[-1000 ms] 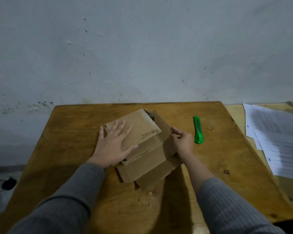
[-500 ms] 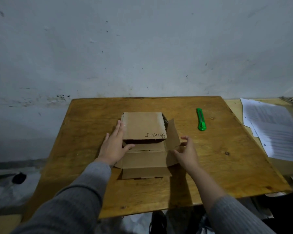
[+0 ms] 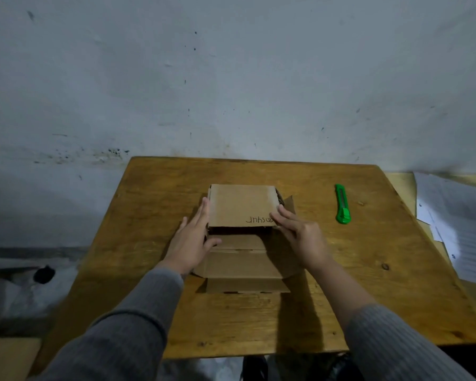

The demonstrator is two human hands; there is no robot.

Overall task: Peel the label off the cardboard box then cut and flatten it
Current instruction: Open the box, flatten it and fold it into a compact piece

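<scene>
A brown cardboard box [image 3: 239,204] lies in the middle of the wooden table [image 3: 341,270], its flaps spread toward me and handwriting along the top panel's near edge. My left hand [image 3: 191,242] rests flat against the box's left side, fingers straight, thumb on a lower flap. My right hand [image 3: 300,235] lies on the box's right front corner, fingers spread over the writing. A green utility knife [image 3: 342,204] lies on the table to the right of the box, apart from both hands. No label is visible on the box.
Sheets of printed paper [image 3: 456,224] lie on a second surface at the right. The table's back edge meets a grey wall [image 3: 231,78]. A dark object [image 3: 43,274] sits on the floor at the left.
The box has been turned square to me. My right hand has moved from the side flap up onto the top panel's right corner. My left hand stays on the left side.
</scene>
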